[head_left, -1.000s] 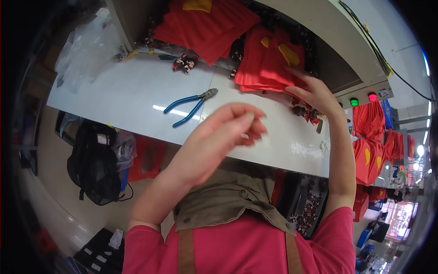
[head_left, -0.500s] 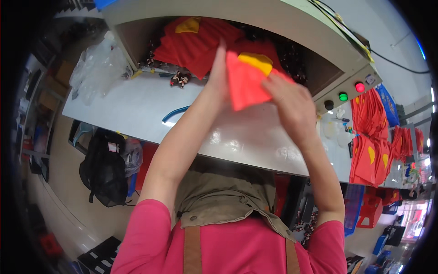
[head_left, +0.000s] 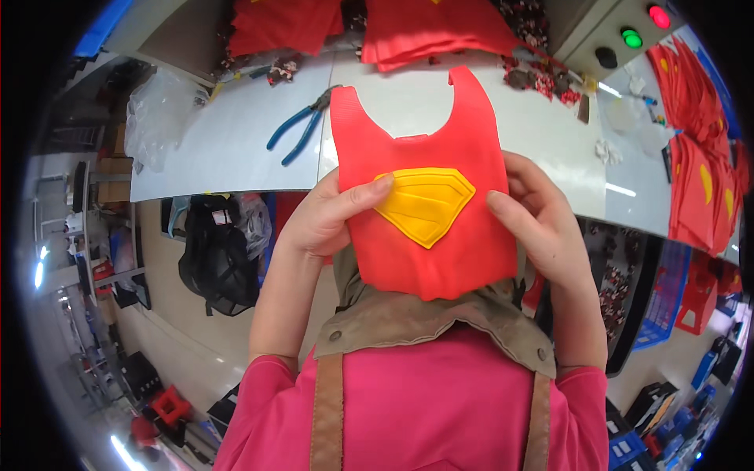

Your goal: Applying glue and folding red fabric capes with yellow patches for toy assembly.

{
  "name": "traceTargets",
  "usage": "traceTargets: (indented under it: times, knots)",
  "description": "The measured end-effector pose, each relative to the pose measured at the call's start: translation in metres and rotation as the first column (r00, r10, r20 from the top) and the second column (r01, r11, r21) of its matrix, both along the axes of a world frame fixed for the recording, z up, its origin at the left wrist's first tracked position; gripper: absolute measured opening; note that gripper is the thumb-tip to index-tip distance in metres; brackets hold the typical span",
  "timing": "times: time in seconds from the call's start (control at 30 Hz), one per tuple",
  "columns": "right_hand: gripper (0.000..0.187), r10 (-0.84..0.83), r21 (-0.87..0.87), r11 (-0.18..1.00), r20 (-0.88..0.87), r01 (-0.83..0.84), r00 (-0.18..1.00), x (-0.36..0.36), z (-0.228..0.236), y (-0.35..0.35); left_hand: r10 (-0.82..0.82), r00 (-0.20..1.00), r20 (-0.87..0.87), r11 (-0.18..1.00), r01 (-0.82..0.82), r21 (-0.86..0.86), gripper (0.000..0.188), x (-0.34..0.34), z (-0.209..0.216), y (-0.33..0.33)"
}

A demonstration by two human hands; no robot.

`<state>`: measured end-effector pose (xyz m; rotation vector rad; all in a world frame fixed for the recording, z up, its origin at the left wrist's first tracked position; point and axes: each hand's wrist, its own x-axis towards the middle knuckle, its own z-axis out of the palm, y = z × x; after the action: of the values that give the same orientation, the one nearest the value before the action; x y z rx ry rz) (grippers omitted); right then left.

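Note:
A soft red bib [head_left: 471, 255] with a scooped neck, two upright straps and a yellow shield-shaped patch [head_left: 428, 208] hangs in front of my chest, beyond the table's near edge. My left hand [head_left: 330, 208] grips its left side, thumb lying over the patch's upper left corner and fingers hidden behind. On the opposite edge my right hand [head_left: 542, 220] pinches the bib between its thumb and curled fingers. Blue-handled pliers [head_left: 301, 127] lie on the white table [head_left: 228, 157] to the left. Stacks of red pieces [head_left: 436, 35] rest in the cabinet opening beyond.
Crumpled clear plastic [head_left: 165, 118] sits at the table's left end. Red, black and white scraps [head_left: 542, 82] lie around the opening. More red bibs [head_left: 695, 188] are piled at the right, below a panel with lit buttons [head_left: 632, 38]. A black backpack [head_left: 220, 259] is under the table.
My hands have drawn the bib back from the cabinet opening toward my chest and spread it upright, patch facing me. The view has tilted down, and the pliers now show whole.

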<state>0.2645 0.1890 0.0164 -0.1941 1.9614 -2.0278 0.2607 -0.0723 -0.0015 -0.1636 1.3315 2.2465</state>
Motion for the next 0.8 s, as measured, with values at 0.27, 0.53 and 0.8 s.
traceTargets:
  times: [0.27,0.53,0.8]
  knots:
    - [0.044,0.166,-0.456,0.888,0.432,0.056,0.887,0.001,-0.004,-0.02,0.194,0.981,0.027,0.98,-0.193,-0.047,0.052,0.004,-0.003,0.007]
    - [0.038,0.219,-0.558,0.828,0.409,0.053,0.886,-0.004,-0.004,-0.026,0.18,0.963,0.2,0.961,-0.215,0.171,0.049,-0.001,-0.014,-0.002]
    - [0.045,0.301,-0.431,0.89,0.309,-0.149,0.902,-0.011,0.001,-0.021,0.062,0.998,0.026,0.989,-0.065,0.136,0.059,-0.013,-0.022,-0.012]
